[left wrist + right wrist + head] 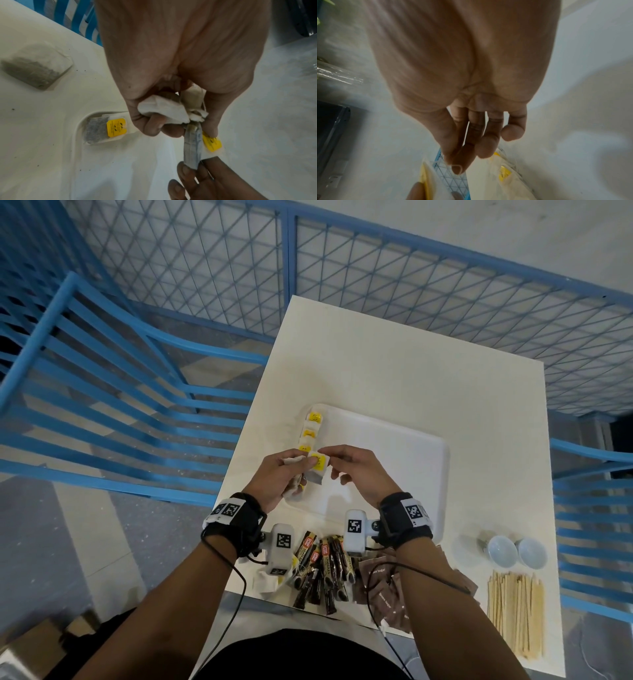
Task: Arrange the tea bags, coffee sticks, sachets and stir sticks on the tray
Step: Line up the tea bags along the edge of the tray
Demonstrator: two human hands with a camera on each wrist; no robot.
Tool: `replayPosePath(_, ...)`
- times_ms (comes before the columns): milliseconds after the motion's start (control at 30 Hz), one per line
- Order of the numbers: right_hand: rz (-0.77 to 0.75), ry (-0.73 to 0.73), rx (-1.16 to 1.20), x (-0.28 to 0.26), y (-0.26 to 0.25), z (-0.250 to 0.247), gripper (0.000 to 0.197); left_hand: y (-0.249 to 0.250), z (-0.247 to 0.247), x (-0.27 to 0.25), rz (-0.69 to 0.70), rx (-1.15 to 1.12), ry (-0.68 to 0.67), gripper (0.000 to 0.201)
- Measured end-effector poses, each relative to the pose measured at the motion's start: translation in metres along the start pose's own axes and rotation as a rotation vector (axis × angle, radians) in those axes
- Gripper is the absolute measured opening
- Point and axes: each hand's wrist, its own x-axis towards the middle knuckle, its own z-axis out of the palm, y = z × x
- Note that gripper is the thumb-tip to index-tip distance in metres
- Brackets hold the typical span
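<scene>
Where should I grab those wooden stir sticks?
Probably across the middle of the stir sticks, from above: they lie flat and side by side on the table, all pointing one way, so fingers can close over both long sides.

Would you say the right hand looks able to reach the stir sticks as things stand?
Probably yes: the stir sticks lie uncovered on the table, on the side of the right hand. It would first have to release the tea bag it pinches.

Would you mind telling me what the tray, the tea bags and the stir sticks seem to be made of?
Tray: likely white plastic, smooth, moulded rounded rim. Tea bags: thin translucent paper, dark leaves showing through. Stir sticks: seemingly pale, matte wood.
</scene>
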Motion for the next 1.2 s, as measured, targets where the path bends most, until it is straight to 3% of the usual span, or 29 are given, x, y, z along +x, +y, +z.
replayPosePath(67,0.022,-0.058,0.036,-0.0021,0.0010,-0.0007,0.033,0.0005,0.0000,0.0008,0.010,-0.008,0.022,0.027)
replayPosePath(200,0.015,-0.059,-0.046,-0.0052,0.0011,-0.0006,0.018,0.0005,-0.0017,0.0018,0.000,-0.022,0.033,0.015)
replayPosePath(367,0.002,0.037,-0.036,-0.0028,0.0027,-0.0045,0.015,-0.0001,-0.0031,0.0031,-0.011,-0.023,0.042,0.021)
replayPosePath(500,-0.021,0.081,-0.053,0.0000,0.0004,-0.0067,0.014,-0.0026,-0.0056,0.0045,-0.009,-0.024,0.026,0.037)
replayPosePath(700,-0.031,0.127,-0.012,0.0027,-0.0012,-0.0024,0.015,-0.0036,-0.0037,0.0047,-0.031,-0.036,-0.016,0.019)
replayPosePath(933,0.008,0.117,0.049,0.0024,0.0027,0.0020,0.012,-0.0024,-0.0028,0.0058,-0.014,-0.027,-0.026,0.024)
replayPosePath(1067,0.010,0.093,0.025,0.0004,0.0004,0.0006,0.025,-0.0007,-0.0018,0.0063,-0.027,-0.046,-0.025,0.010)
replayPosePath(1200,-0.023,0.099,0.007,-0.0002,-0.0005,0.0001,0.036,-0.0010,-0.0015,0.0072,-0.025,-0.038,-0.012,0.023)
